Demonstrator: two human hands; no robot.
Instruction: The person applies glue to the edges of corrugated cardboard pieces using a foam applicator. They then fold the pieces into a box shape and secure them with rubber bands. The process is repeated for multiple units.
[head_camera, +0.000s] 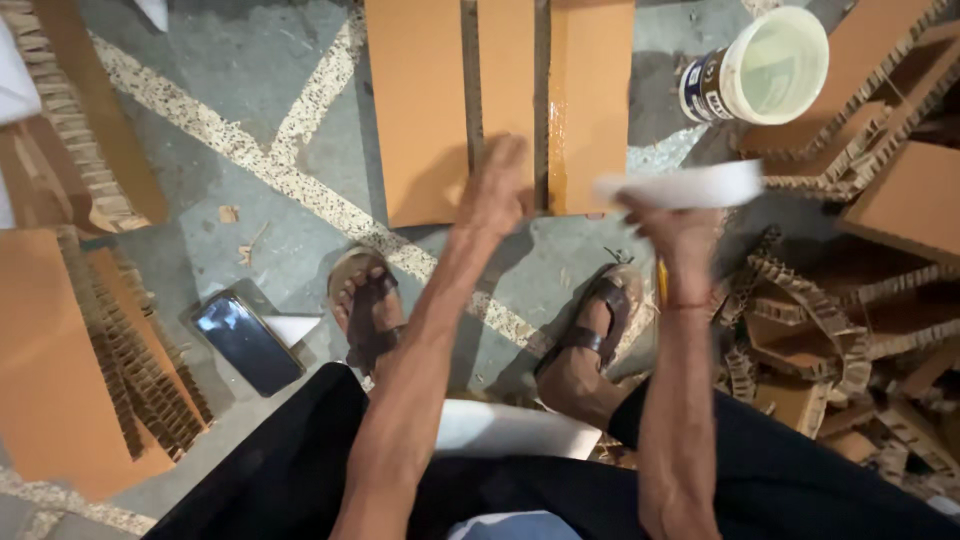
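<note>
Three tan cardboard strips lie side by side on the floor: a wide left one (415, 110), a narrow middle one (505, 70) and a right one (592, 100) with a wet glossy streak along its left edge. My left hand (497, 188) rests on the near end of the middle strip, fingers pressed flat. My right hand (672, 225) is raised just right of the strips and grips a blurred white flat piece (680, 186). My sandalled feet (368, 305) sit on the floor below.
A white bucket of pale liquid (762, 68) stands at the upper right. Honeycomb cardboard pieces pile at the right (850, 310) and left (70, 340). A dark phone (245, 342) lies on the floor near my left foot.
</note>
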